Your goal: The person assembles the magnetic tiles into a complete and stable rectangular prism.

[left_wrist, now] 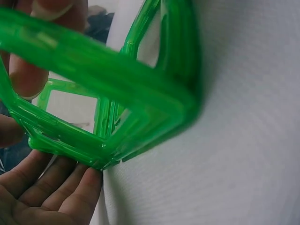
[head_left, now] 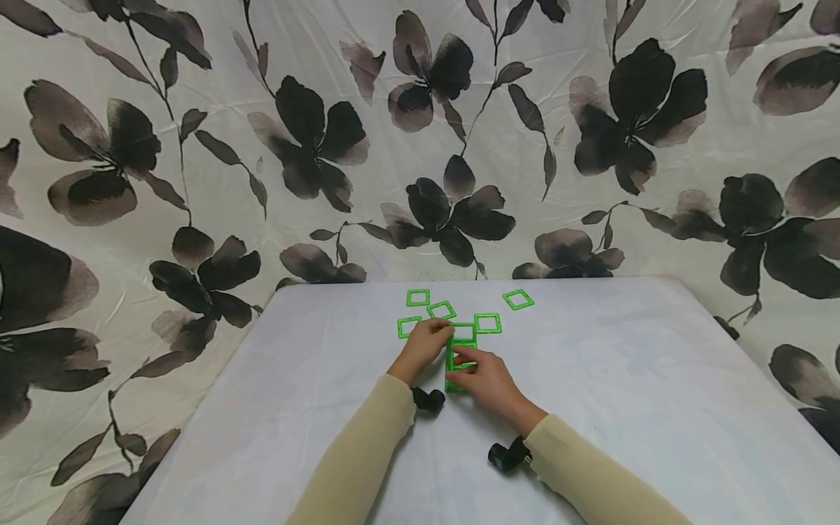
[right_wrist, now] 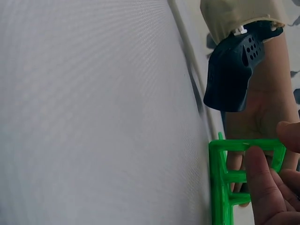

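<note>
A box-like frame (head_left: 464, 334) of green translucent square magnetic tiles stands on the white table, seen close up in the left wrist view as a joined green structure (left_wrist: 140, 89). My left hand (head_left: 423, 350) is at its far left side, thumb and fingertips holding a tile edge; its fingers (left_wrist: 70, 192) lie along the tiles. From the near right, my right hand (head_left: 488, 383) pinches the structure between thumb and fingers. The index finger (right_wrist: 262, 183) reaches over the green tiles (right_wrist: 248, 144) in the right wrist view. My hands partly hide the structure.
Several loose green square tiles lie flat beyond the hands, including one at the back left (head_left: 418, 297), one at the right (head_left: 488, 323) and one farther right (head_left: 518, 299). The white table (head_left: 623, 394) ends at a floral cloth (head_left: 453, 211). Black wrist cameras (head_left: 508, 456) hang under the sleeves.
</note>
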Demonstrator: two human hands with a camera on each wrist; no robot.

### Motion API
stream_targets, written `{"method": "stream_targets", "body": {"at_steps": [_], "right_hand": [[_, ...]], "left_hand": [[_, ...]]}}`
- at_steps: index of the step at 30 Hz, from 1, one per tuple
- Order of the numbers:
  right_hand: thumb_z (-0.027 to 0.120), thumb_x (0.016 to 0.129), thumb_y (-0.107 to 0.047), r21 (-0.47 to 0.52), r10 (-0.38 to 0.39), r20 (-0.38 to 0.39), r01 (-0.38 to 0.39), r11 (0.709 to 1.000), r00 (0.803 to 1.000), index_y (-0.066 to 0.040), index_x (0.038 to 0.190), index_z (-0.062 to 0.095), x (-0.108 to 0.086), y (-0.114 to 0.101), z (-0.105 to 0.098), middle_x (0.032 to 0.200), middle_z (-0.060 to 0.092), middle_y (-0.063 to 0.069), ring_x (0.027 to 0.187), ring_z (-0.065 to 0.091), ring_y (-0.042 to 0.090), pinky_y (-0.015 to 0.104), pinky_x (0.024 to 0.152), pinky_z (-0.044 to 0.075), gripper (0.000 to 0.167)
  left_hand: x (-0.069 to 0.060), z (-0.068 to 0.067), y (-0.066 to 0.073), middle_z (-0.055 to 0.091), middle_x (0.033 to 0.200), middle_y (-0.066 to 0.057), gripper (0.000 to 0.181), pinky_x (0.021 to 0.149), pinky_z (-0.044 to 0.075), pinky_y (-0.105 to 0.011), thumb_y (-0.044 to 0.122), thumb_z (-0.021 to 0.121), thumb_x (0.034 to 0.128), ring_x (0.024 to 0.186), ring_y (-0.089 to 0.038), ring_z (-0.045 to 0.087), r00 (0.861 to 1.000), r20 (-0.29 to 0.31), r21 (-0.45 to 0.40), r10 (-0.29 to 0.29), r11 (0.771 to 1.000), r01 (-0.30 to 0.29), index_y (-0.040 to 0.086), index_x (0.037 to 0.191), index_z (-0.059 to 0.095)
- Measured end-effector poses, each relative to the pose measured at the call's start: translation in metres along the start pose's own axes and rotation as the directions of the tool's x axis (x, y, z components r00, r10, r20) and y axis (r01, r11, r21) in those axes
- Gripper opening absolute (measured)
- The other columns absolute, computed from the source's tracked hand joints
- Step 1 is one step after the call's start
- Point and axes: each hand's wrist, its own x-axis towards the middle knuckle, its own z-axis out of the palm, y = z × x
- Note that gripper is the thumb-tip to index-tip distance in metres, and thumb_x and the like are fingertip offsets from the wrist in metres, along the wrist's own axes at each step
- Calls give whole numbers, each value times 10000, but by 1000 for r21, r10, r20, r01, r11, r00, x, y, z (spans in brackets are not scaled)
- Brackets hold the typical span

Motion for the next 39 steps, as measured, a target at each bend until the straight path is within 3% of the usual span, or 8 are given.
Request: {"method": "stream_targets", "body": {"at_steps": [6,13,18,21,31,39], "right_hand": [[740,848,-225,-44,-10,33,11,999,999,-96,1358,564,1,-1,-3,1131,692,67,950,712,190,291,763,567,555],[665,912,-324,-183,-57,66,68,981,996,-124,1363,557,4,-5,-18,1039,705,-16,878,679,111,300,773,543,506],[641,934,-294,-372,-175,105,202,906,979,-101,1256,634,11,-4,-33,1001,707,-14,887,662,126,312,776,542,375],[634,936,-264,-473,-196,119,230,850,973,-99,1169,673,16,-3,-42,1030,704,-3,933,656,149,340,804,542,288],[644,918,-190,-599,-132,117,176,781,984,-81,1137,680,40,10,-64,1105,693,60,1038,646,230,422,897,528,247],[642,925,-200,-641,-26,119,96,762,993,-70,1185,673,63,17,-69,1172,674,99,1138,615,279,449,972,493,293]], "left_hand": [[-3,-1,1,630,1282,-62,394,962,501,-434,364,534,960,1111,-244,624,1000,0,4,14,1000,-14,147,1278,618],[-5,-1,3,627,1286,-67,399,965,498,-441,352,529,963,1125,-254,614,1000,-6,-3,15,1000,-15,130,1284,610],[-3,0,1,635,1266,-61,384,963,501,-428,359,536,962,1113,-236,620,1000,-5,-11,1,1000,-1,137,1264,620],[-2,1,0,641,1251,-57,375,966,500,-422,352,540,965,1106,-227,625,1000,-3,-24,-2,1000,2,136,1260,623],[-3,0,2,640,1245,-54,379,980,493,-421,342,539,967,1116,-219,626,1000,-6,-39,-16,999,16,121,1265,615],[-4,0,2,646,1232,-56,397,965,497,-418,334,530,967,1093,-214,628,1000,-14,-33,-8,999,7,108,1283,609]]}}
